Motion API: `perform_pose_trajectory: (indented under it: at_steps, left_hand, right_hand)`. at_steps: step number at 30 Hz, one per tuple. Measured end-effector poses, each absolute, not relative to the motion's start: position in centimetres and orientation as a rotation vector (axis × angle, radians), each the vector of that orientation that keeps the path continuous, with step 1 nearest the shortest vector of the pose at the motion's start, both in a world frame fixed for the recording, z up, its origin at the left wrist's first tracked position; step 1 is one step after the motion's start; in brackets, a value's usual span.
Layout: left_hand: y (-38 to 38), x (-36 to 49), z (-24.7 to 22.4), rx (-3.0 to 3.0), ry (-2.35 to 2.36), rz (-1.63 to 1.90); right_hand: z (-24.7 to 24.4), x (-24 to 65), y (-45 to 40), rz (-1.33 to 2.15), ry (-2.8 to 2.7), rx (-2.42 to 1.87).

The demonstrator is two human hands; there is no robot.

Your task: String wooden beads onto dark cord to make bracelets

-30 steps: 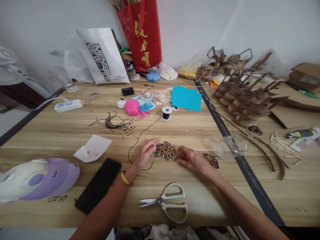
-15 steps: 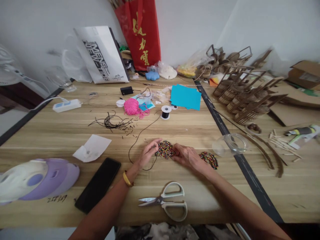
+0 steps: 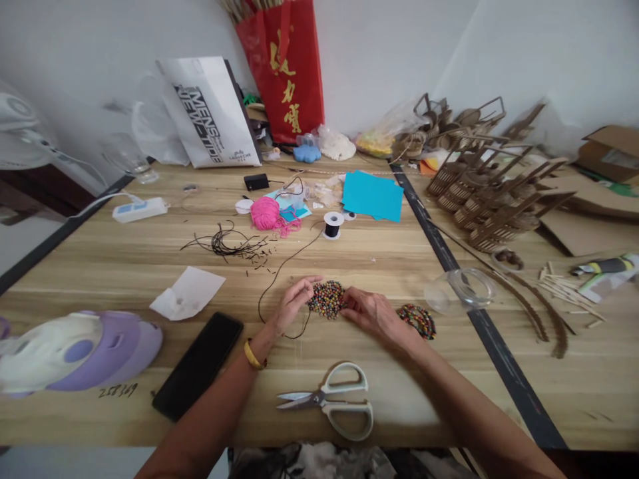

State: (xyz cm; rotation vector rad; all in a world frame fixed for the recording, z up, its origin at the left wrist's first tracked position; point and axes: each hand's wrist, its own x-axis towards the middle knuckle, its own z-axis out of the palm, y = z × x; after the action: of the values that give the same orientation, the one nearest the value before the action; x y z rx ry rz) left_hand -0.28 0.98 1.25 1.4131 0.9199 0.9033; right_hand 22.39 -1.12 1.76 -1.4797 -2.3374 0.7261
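A round, flat piece of multicoloured beadwork (image 3: 327, 299) lies on the table between my two hands. My left hand (image 3: 295, 303) pinches its left edge, with the index finger stretched along the top. At the right edge, the fingers of my right hand (image 3: 368, 309) are closed on the beads; their tips are partly hidden. Black cord (image 3: 262, 303) runs from near my left hand in a loop back to a white spool of black cord (image 3: 333, 226). Just past my right wrist is a curved strand of similar beads (image 3: 419, 320). Scissors (image 3: 327, 399) with pale handles lie nearer to me, blades apart.
On the left are a black phone (image 3: 197, 366), white paper (image 3: 187, 294) and a purple-white device (image 3: 84, 352). Farther back sit cut black cords (image 3: 224, 243), pink yarn (image 3: 265, 213) and blue sheets (image 3: 372, 195). Small woven baskets (image 3: 489, 199) and a clear coil (image 3: 474, 287) stand right.
The view has shifted slightly. Both hands stay at the beadwork's edges, with only small finger movement; the beadwork looks a little turned or pressed flatter.
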Motion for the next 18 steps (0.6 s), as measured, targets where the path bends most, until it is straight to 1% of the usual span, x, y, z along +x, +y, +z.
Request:
perform_pose_trajectory:
  at_steps: [5, 13, 18]
  left_hand:
    - [0.6, -0.8, 1.8, 1.465, 0.995, 0.943]
    - [0.3, -1.0, 2.4, 1.626, 1.087, 1.053]
    - [0.1, -0.8, 2.5, 1.577, 1.128, 0.934]
  right_hand:
    - [1.6, 22.6, -1.4, 0.781, -2.217, -1.372]
    - [1.9, 22.2, -2.3, 0.685, -2.206, -1.109]
    - [2.5, 21.9, -2.6, 0.621, -2.324, -1.058]
